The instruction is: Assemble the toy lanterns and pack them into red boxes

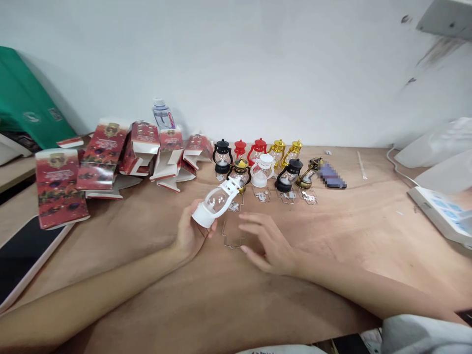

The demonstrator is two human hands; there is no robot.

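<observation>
A white toy lantern [212, 205] with a clear globe is tilted in my left hand [190, 233], its top leaning to the right. The fingers wrap round its base. My right hand [267, 243] hovers with spread fingers and holds nothing. Between the hands a thin bent wire frame [233, 246] lies on the table. Behind them several lanterns stand in a group: a black one [222, 157], a red one [259, 152], a gold one [293, 153] and another white one [262, 172] among them. Small loose parts [262, 195] lie in front of these.
Red printed boxes [62, 189], some torn open, spread over the left side, with a bottle [162, 115] behind. A dark tablet [22, 255] lies at the left edge. To the right are a pixelated object [332, 176], a cable and a white box [442, 211] on the wooden table [332, 236].
</observation>
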